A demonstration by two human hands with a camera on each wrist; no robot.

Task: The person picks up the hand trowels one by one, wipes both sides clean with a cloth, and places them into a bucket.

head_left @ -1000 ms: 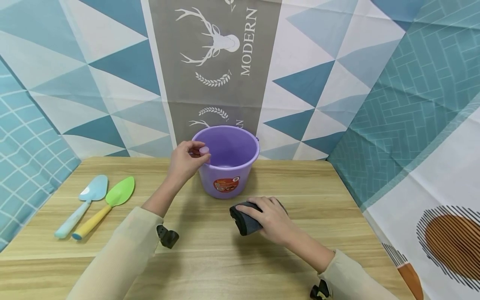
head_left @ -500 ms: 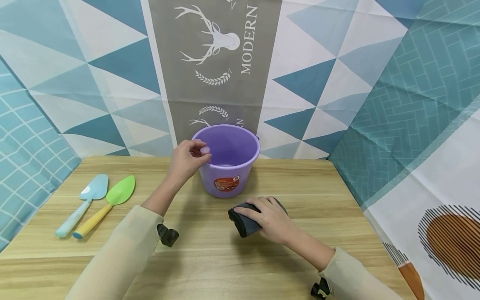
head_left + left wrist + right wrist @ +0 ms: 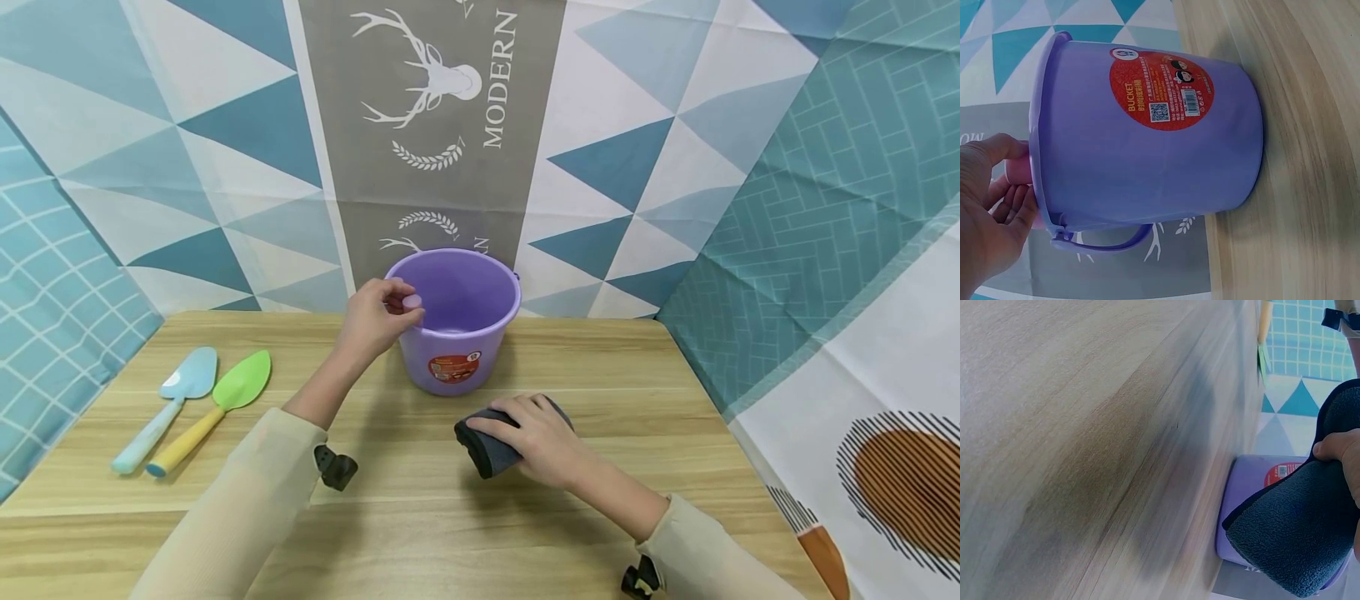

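Observation:
A purple bucket (image 3: 452, 358) with a red label stands upright at the back of the table. At its left rim my left hand (image 3: 377, 319) pinches a small pink rounded piece (image 3: 412, 302) between thumb and fingers. I cannot tell what this piece belongs to. The bucket's thin handle (image 3: 1113, 247) hangs down its side in the left wrist view. My right hand (image 3: 542, 442) grips a folded dark grey-blue cloth (image 3: 495, 442) with black edging, in front of the bucket. In the right wrist view the fleecy cloth (image 3: 1300, 525) overlaps the bucket, and its shadow falls on the table.
On the left of the wooden table (image 3: 420, 533) lie two trowels side by side: a light blue one (image 3: 190, 375) and a green one (image 3: 242, 381) with a yellow handle. Patterned cloth (image 3: 615, 167) covers the walls close behind the bucket and at both sides.
The cloth in my right hand has shifted very slightly to the left, its near end dipping a little. The left hand keeps its pinch at the bucket's rim.

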